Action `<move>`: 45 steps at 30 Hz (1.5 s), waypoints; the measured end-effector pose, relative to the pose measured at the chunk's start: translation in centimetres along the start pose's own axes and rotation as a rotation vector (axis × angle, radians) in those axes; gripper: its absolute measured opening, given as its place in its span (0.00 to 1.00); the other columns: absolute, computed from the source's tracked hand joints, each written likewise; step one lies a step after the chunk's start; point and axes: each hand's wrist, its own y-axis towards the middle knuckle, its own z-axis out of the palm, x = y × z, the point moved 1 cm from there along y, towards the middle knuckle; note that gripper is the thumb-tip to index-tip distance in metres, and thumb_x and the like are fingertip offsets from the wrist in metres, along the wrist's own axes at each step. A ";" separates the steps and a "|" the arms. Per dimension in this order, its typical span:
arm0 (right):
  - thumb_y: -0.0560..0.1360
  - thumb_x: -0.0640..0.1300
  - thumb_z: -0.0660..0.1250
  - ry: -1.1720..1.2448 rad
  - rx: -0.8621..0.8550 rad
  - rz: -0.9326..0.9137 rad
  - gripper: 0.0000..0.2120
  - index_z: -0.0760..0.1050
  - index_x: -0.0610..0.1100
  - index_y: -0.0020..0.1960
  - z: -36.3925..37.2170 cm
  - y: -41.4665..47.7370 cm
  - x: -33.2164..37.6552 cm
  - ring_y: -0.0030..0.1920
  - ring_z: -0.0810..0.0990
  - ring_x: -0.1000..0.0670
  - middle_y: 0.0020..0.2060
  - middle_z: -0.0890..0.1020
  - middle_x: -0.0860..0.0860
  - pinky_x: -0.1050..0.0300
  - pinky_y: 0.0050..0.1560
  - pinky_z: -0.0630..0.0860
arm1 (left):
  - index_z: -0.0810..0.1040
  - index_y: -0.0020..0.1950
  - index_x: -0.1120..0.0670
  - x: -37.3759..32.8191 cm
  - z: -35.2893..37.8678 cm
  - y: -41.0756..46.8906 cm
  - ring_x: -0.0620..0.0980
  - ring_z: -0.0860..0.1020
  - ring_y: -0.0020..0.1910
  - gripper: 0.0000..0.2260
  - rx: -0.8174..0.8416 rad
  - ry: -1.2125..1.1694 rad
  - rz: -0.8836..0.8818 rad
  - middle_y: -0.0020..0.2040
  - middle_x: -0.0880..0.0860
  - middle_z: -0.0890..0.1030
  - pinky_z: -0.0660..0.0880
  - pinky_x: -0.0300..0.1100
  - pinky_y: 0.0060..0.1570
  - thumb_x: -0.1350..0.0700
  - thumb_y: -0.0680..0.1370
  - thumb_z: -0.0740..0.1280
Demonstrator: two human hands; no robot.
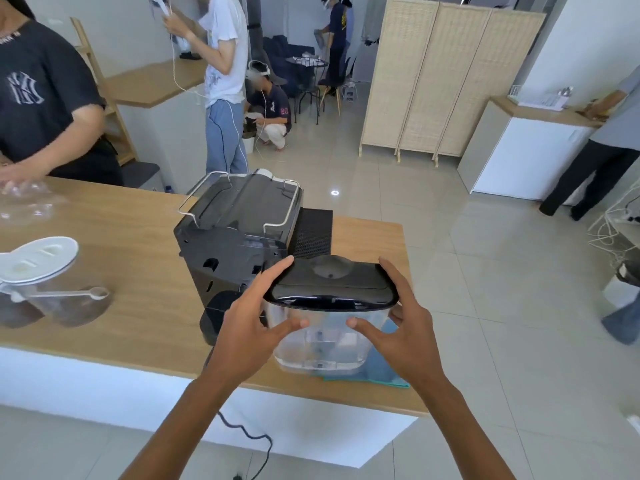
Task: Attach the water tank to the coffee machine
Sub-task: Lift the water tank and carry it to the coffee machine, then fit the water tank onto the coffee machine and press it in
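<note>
A clear water tank [322,337] with a glossy black lid [332,285] is held between both hands near the counter's front edge, just right of the coffee machine's back. My left hand [249,327] grips its left side, thumb on the clear wall, fingers along the lid. On the other side, my right hand [401,327] holds it the same way. The black coffee machine [235,230] stands on the wooden counter [131,230], its back turned toward me, a wire rail on top. The tank's lid corner touches or nearly touches the machine; it is not seated.
A teal cloth [381,374] lies under the tank. A jar with a white lid [38,258] and a scoop [83,294] sits at the left. A black mat [313,233] lies beyond the machine. A power cord [249,434] hangs down. Several people stand around.
</note>
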 end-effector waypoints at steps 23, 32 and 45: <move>0.70 0.60 0.76 -0.074 -0.105 0.015 0.44 0.59 0.62 0.81 15.3 2.8 5.4 0.75 0.73 0.55 0.76 0.72 0.62 0.42 0.70 0.75 | 0.60 0.79 0.37 7.5 -12.9 1.6 0.37 0.65 0.76 0.38 0.000 -0.035 -0.012 0.77 0.35 0.66 0.63 0.27 0.66 0.45 0.73 0.75; 0.71 0.60 0.75 -0.082 -0.122 0.047 0.44 0.57 0.61 0.81 18.6 4.0 6.1 0.75 0.73 0.52 0.76 0.73 0.58 0.41 0.71 0.74 | 0.54 0.79 0.32 9.6 -15.2 3.5 0.51 0.64 0.78 0.41 0.053 0.016 -0.002 0.78 0.32 0.61 0.65 0.48 0.75 0.40 0.71 0.72; 0.70 0.66 0.73 -0.143 -0.157 0.072 0.44 0.56 0.65 0.81 19.6 5.1 5.9 0.75 0.74 0.52 0.76 0.72 0.59 0.41 0.71 0.75 | 0.56 0.81 0.37 10.2 -15.4 4.9 0.46 0.55 0.82 0.39 0.050 -0.040 -0.015 0.81 0.40 0.61 0.61 0.58 0.77 0.50 0.76 0.74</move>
